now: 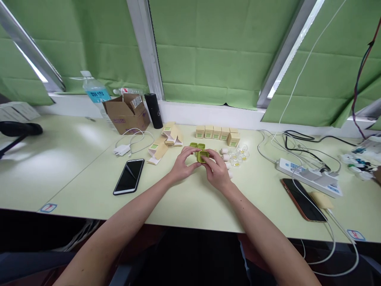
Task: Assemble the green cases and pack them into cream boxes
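Between both hands, above the table, is a small square green tray (203, 157) with its hollow side facing me. My left hand (185, 163) pinches its left side with thumb and fingers. My right hand (218, 169) grips its right side, and some of its fingers reach into the hollow. Just behind lie more green trays (197, 145), partly hidden by the hands. To the right of my right hand stand several small white cylinders (225, 157) and clear plastic domes (239, 155) with yellow spots. Folded-open kraft cartons (160, 149) lie left of my left hand.
A row of small kraft boxes (216, 132) stands at the back. Left are a phone (129, 176), white charger (122, 149), cardboard box (127, 115), black bottle (154, 111) and water bottle (95, 93). Right are a power strip (308, 177), tangled cables and another phone (302, 198).
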### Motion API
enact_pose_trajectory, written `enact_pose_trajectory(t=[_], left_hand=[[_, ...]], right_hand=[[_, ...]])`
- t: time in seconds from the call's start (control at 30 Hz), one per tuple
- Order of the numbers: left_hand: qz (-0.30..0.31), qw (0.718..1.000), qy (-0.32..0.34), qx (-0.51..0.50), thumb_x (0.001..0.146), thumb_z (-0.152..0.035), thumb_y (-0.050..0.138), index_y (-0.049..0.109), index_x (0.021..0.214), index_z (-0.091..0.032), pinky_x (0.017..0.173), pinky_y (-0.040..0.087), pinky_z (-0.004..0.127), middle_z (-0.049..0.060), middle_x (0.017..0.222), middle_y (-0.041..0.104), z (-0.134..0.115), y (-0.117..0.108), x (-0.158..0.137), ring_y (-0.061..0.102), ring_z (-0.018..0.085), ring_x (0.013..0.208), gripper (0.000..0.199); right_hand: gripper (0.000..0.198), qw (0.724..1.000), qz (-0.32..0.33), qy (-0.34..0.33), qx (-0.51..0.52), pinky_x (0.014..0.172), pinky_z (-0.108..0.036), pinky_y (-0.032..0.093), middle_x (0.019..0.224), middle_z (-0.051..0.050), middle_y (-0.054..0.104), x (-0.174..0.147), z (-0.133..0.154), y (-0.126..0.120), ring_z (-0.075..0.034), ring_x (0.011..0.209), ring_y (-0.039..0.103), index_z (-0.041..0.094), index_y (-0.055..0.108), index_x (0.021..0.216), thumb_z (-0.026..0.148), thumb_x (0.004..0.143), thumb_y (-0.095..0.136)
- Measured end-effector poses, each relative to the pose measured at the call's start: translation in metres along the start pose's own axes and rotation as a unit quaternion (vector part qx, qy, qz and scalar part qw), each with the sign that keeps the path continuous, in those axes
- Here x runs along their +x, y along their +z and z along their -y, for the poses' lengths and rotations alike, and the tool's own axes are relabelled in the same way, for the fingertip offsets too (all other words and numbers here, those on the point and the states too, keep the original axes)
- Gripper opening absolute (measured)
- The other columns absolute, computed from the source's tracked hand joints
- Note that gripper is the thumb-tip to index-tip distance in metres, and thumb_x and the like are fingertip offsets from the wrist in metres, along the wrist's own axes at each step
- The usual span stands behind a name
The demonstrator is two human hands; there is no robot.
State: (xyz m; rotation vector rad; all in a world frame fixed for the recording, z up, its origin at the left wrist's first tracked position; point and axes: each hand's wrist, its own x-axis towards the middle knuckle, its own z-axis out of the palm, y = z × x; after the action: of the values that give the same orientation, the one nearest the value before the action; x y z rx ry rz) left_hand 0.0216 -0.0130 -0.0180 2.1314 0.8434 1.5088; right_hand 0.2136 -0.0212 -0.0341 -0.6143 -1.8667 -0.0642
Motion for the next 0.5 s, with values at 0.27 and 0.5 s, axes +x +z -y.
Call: enact_pose_trajectory(t=[0.27,0.5], left_hand=[[-0.010,1.000,-0.015,-0.009,0.089,-0.035,0.077,0.067,0.127,-0.026,0.096,0.055,0.042,0.009,0.120,0.069,0.005,0.002,-0.002,0.063,0.025,0.114,0.040],[-0.063,0.996,-0.046,-0.048,0.085,-0.033,0.080,0.064,0.124,-0.022,0.103,0.053,0.045,0.012,0.125,0.069,0.013,0.001,-0.001,0.065,0.027,0.120,0.043]], right_hand=[[0.033,0.998,0.039,0.041,-0.015,0.104,-0.051,0.060,0.138,-0.017,0.066,0.006,0.009,-0.007,-0.029,0.131,0.065,0.025,0.061,0.134,0.020,0.102,0.052],[0.032,0.978,0.077,0.135,-0.136,0.096,-0.052,0.058,0.115,-0.013,0.075,0.036,0.009,-0.065,-0.033,0.113,0.068,0.022,0.065,0.122,0.016,0.091,0.058]])
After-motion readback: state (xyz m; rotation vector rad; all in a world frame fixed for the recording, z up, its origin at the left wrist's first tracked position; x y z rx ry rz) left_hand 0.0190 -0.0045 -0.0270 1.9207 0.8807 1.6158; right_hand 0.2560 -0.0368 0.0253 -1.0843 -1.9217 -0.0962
